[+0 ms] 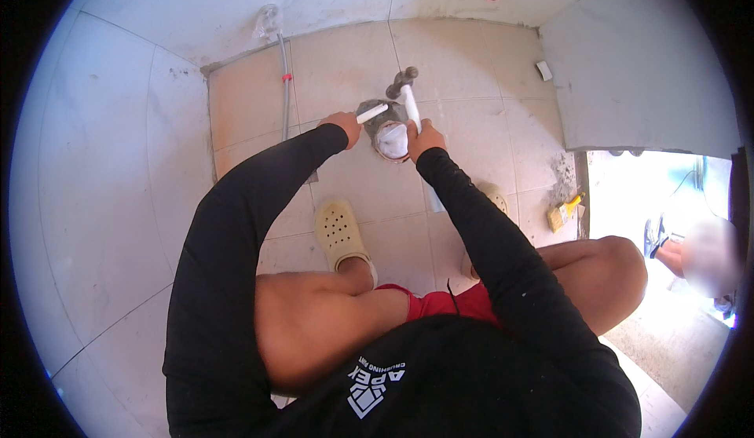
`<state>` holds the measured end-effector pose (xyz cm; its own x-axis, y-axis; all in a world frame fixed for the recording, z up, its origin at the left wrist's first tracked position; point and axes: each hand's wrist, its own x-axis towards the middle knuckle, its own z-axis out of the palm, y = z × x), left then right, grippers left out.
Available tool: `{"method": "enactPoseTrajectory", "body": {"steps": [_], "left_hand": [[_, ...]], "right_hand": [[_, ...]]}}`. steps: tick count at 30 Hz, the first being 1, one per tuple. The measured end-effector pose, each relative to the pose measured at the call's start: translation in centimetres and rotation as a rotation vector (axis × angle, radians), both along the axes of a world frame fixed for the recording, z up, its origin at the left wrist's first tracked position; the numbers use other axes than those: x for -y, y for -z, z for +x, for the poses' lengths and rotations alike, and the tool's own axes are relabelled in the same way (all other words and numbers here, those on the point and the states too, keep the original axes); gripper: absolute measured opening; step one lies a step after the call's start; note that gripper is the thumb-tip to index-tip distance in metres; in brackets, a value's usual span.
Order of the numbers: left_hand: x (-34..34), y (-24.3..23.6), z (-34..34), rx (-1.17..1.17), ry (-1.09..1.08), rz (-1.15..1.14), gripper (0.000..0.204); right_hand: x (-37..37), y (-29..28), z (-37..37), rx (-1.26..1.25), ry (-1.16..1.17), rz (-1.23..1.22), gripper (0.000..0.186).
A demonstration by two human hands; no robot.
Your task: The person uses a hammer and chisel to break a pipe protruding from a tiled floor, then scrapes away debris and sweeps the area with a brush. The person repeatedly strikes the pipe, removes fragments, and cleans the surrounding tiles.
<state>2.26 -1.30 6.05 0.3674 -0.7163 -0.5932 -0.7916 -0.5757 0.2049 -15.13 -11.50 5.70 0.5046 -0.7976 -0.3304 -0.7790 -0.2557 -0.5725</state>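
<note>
My left hand (342,126) is closed around a short white rod-like tool (372,113), which points up and to the right; I cannot make out its kind. A hammer (411,102) is in my right hand (426,140), gripped by its white handle with the dark metal head raised at the far end. Between and just below the two tools, a round floor opening (392,139) has a white filling or cover inside a brownish rim. Dark, rough broken floor (378,111) borders it on the far side. The hammer head and the white tool are apart.
A grey conduit (284,85) with a red band runs down to the floor at the far left. A yellow-handled paintbrush (565,213) lies on the tiles to the right. Beside it is a doorway, with a person (671,256) beyond. My cream clogs (339,230) are on the floor.
</note>
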Motion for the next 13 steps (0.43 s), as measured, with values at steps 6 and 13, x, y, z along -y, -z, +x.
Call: {"method": "enactPoseTrajectory", "body": {"steps": [6, 13], "left_hand": [[-0.7, -0.3, 0.3, 0.000, -0.008, -0.099, 0.039], [-2.9, 0.6, 1.3, 0.011, -0.181, -0.288, 0.043]], "right_hand": [[1.8, -1.1, -2.6, 0.004, -0.057, -0.098, 0.041], [4.6, -1.5, -8.1, -0.354, 0.152, -0.274, 0.038]]}}
